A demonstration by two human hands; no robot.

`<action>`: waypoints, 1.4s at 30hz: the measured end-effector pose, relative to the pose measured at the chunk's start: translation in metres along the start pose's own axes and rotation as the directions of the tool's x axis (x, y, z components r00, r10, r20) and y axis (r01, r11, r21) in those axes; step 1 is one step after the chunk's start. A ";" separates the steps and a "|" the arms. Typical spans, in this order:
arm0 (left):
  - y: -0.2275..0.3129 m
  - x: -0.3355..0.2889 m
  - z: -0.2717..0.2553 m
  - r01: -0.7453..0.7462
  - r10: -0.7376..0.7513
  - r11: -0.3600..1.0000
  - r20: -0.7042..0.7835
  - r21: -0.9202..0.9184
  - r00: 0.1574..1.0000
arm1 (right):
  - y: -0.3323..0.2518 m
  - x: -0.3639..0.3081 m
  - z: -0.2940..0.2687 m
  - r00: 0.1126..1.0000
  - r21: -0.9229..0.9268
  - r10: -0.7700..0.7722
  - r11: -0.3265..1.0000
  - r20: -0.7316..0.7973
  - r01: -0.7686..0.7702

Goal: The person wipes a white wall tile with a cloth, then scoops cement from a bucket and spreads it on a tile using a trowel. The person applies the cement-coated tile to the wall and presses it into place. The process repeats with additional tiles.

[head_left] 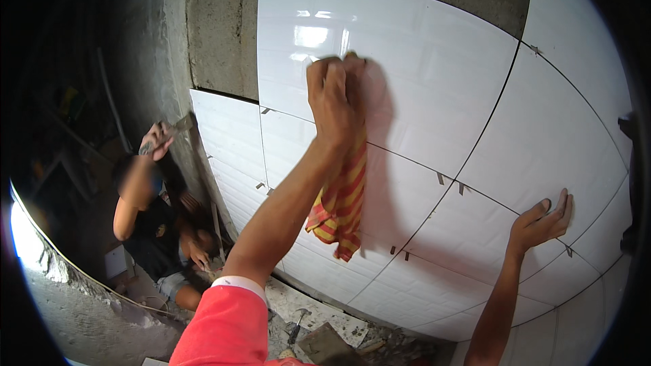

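Observation:
My left hand (332,102) is closed on a red and yellow striped cloth (342,207), pressed against the upper white wall tile (434,61). The cloth's lower end hangs down below my wrist over the tile joint. Farther right and lower, my right hand (540,225) rests on another white tile (542,135) with its fingers stretched out, holding nothing. Small dark tile spacers (462,189) stick out of the joints between the tiles.
Bare concrete (224,44) borders the tiles above and at left. A person (159,230) crouches low at left, one hand raised by the wall edge with a flat tool (183,122). Below lie a hammer (296,329), a brown board (329,346) and rubble (400,350).

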State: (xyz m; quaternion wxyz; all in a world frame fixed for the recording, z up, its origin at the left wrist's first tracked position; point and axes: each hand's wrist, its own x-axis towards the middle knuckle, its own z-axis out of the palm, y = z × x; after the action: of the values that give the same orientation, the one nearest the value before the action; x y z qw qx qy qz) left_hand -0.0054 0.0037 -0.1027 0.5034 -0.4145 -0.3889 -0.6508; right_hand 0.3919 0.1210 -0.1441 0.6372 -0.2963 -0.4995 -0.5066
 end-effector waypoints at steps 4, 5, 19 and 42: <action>-0.009 -0.002 0.003 -0.018 0.018 1.000 0.009 0.013 1.000 | 0.000 0.000 0.000 1.000 0.006 0.011 1.000 0.007 -0.011; -0.012 0.001 0.004 -0.048 0.048 0.999 -0.028 -0.004 0.998 | 0.001 0.000 0.000 1.000 0.000 0.012 1.000 0.013 -0.012; -0.005 0.031 -0.008 0.051 -0.047 0.998 -0.115 0.029 0.992 | 0.002 -0.001 0.000 1.000 -0.003 -0.010 1.000 0.009 0.010; 0.007 0.021 0.007 -0.086 0.080 0.986 -0.045 -0.146 0.996 | 0.001 -0.001 0.000 1.000 -0.011 0.008 1.000 0.022 -0.008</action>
State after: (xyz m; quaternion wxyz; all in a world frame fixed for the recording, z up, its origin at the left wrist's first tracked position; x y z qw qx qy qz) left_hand -0.0012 0.0014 -0.0799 0.5055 -0.4536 -0.3120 -0.6644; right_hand 0.3930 0.1222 -0.1450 0.6321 -0.3073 -0.5025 -0.5035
